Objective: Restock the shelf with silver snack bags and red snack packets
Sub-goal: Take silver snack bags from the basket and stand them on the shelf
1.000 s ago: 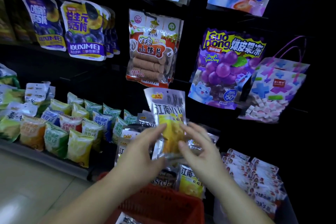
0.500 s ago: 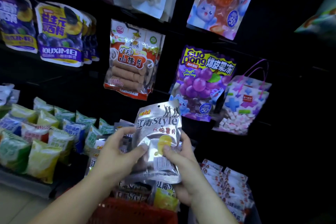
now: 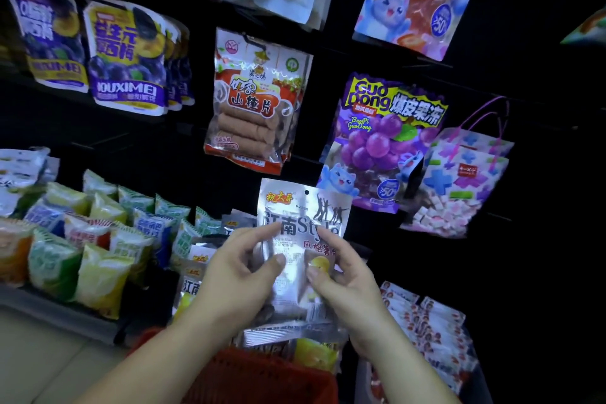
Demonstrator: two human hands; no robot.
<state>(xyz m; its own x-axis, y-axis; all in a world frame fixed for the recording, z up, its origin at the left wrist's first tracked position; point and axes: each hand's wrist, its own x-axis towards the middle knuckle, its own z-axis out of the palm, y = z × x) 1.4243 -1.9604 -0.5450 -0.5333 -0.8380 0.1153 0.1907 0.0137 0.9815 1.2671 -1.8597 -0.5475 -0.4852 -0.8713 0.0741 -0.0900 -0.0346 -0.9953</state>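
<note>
**shelfgeek:** what changed just now? Half a second back the right hand (image 3: 344,285) was cupping the silver snack bag (image 3: 301,207) from underneath and it leaned over. Now the right hand and the left hand (image 3: 236,275) have slid to the sides, and the bag is squared up with the printed front facing out

**ramenfan:** yeah, and the hang hole sits at the top edge. I'd guess it's being straightened to go onto the display, but it's not placed yet

**shelfgeek:** grip: the left hand has its thumb on the front and its fingers curled round the bag's left edge, pinching it. The right hand mirrors that, thumb pressed by the yellow picture and fingers tucked behind. Both are closed on that one bag and hold nothing else. The forearms come up from below with the wrists angled in toward each other

**ramenfan:** where's the rest of the stock?

**shelfgeek:** right under the wrists is a red basket (image 3: 262,377) with more of the same bags poking out. Just behind and left of the left hand, some silver bags (image 3: 196,272) already sit on the shelf (image 3: 49,305). Down and right of the right hand are rows of red snack packets (image 3: 436,334). A hawthorn bag (image 3: 255,102) hangs above the hands, and a grape jelly bag (image 3: 380,141) hangs up and to the right

**ramenfan:** so the silver ones look partway done I reckon, can't tell about the red
</note>
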